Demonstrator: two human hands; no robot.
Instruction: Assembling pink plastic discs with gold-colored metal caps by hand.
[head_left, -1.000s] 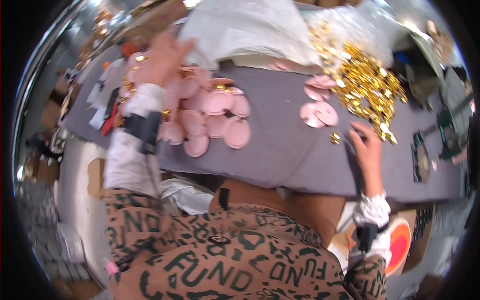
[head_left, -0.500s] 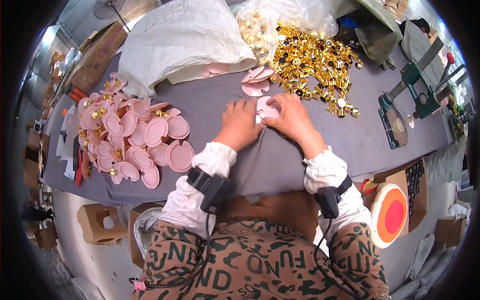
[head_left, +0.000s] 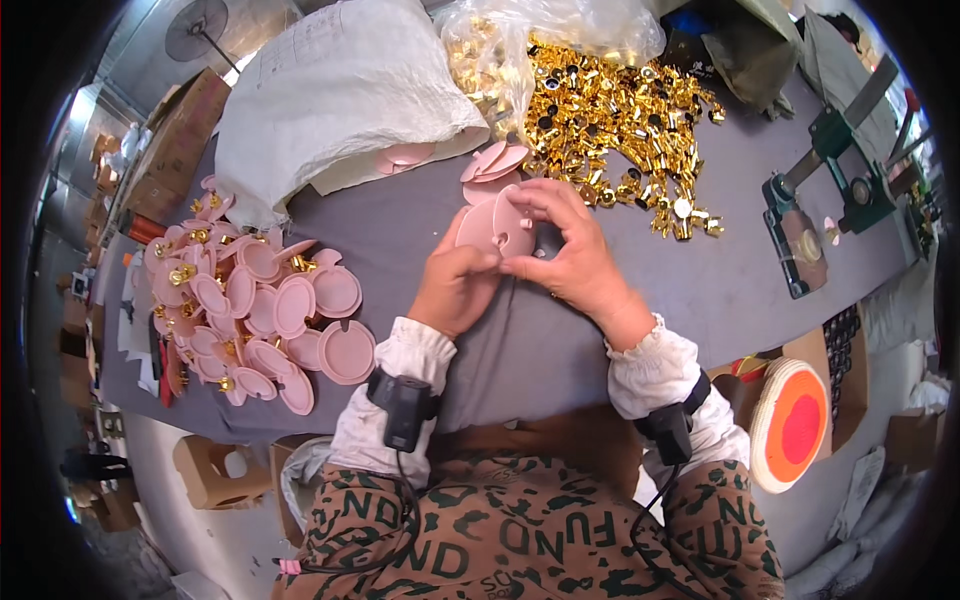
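Just below a small stack of pink lids point(head_left: 492, 163), I hold a round pink lid point(head_left: 478, 228) raised and tilted between both hands. A notch and a small stub show on it; whether it is one lid or two overlapping, I cannot tell. My left hand point(head_left: 458, 284) grips its left and lower edge with the thumb on top. My right hand point(head_left: 572, 252) pinches the right side, fingers at the upper edge and thumb at the lower edge. To the left lies a heap of pink lids point(head_left: 347, 352), several with gold knobs.
Gold knobs point(head_left: 620, 120) lie in a wide pile at the back, beside a clear plastic bag point(head_left: 570, 25). A white woven sack point(head_left: 340, 90) stands back left with pink lids in its mouth. A green hand press point(head_left: 835, 180) stands at the right on the grey cloth point(head_left: 640, 290).
The pink lid has gone from lying flat under my fingers to being lifted and tilted. My left hand has turned to grip its edge from the lower left.
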